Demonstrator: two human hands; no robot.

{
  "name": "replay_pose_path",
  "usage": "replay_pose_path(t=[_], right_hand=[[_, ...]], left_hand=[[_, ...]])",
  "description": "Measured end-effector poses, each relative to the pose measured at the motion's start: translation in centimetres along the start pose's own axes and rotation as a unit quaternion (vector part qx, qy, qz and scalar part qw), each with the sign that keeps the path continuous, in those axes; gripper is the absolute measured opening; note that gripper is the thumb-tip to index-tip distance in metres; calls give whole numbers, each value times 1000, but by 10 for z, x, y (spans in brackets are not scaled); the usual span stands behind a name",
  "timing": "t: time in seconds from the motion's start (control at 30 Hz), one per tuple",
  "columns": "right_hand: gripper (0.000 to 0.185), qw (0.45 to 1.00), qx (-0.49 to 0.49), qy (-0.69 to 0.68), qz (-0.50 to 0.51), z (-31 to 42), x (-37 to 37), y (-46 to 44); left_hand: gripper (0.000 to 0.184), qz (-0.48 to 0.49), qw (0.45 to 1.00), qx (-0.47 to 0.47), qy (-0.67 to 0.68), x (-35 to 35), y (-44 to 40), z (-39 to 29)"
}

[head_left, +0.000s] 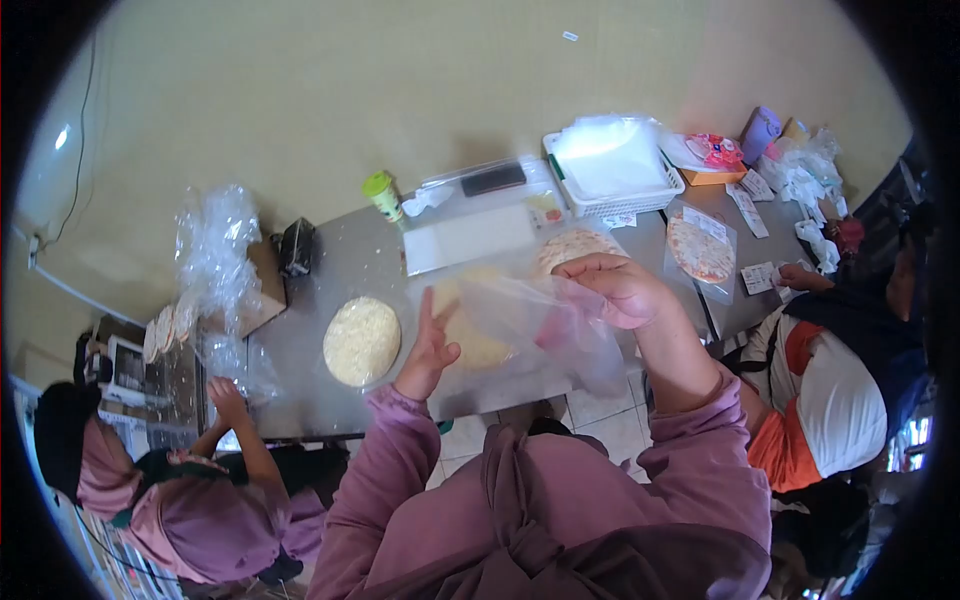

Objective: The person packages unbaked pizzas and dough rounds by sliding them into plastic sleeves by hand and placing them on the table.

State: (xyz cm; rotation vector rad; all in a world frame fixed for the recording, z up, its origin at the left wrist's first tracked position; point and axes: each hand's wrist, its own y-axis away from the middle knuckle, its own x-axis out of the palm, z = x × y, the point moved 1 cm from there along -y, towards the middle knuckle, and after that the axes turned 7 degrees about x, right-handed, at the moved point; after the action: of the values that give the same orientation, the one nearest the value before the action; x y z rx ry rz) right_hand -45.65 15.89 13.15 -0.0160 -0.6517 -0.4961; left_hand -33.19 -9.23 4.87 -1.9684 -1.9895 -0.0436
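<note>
A clear plastic bag (pixel 585 345) hangs from my right hand (pixel 622 292), whose thumb and fingers pinch its upper edge. My left hand (pixel 428 355) is at the bag's left side with its fingers stretched out and apart; whether it touches the film I cannot tell. Through the plastic shows a pale round pizza (pixel 480 338), blurred by the film. To the left of my left hand, a cheese-covered pizza (pixel 362 341) lies on the grey table. Beyond my right hand is another topped pizza (pixel 578 246), partly hidden by that hand.
At the back stand a white basket (pixel 620 205) of plastic sheets, a white slab (pixel 470 238), a dark phone (pixel 493 179) and a green-lidded cup (pixel 383 197). A bagged pizza (pixel 700 248) lies right. Co-workers stand left (pixel 190 510) and right (pixel 840 400).
</note>
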Motion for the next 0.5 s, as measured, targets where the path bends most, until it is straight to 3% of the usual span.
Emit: replay_pose_path(t=[0.03, 0.1, 0.13, 0.2, 0.23, 0.3, 0.37, 0.4, 0.47, 0.5], right_hand=[[27, 998, 17, -32, 58, -8, 3, 2], [29, 990, 44, -57, 120, -15, 16, 10], [28, 997, 29, -29, 66, -18, 23, 16], [26, 1000, 22, 2, 20, -28, 30, 26], [25, 999, 8, 20, -26, -34, 27, 30], [23, 997, 6, 42, -62, -51, 25, 32], [21, 977, 0, 122, -173, -73, 24, 31], [21, 979, 9, 126, -163, -84, 29, 27], [25, 890, -56, 280, -355, -101, 38, 21], [25, 893, -53, 282, -347, -111, 44, 15]], left_hand=[[84, -8, 1000, 4, 2, -2, 10, -3], [55, 99, 966, -131, 200, -2, 33, -7], [55, 91, 967, -124, 203, 0, 48, -10], [23, -10, 964, -162, 210, 7, 80, -19], [23, -22, 964, -157, 214, 4, 94, -19], [10, -66, 987, -123, 83, -3, 118, -21], [8, -92, 991, -95, 16, -2, 135, -38], [7, -102, 991, -72, -57, -2, 142, -47], [8, -131, 984, -58, -107, -4, 157, -58], [9, -144, 976, -47, -158, -4, 162, -66]])
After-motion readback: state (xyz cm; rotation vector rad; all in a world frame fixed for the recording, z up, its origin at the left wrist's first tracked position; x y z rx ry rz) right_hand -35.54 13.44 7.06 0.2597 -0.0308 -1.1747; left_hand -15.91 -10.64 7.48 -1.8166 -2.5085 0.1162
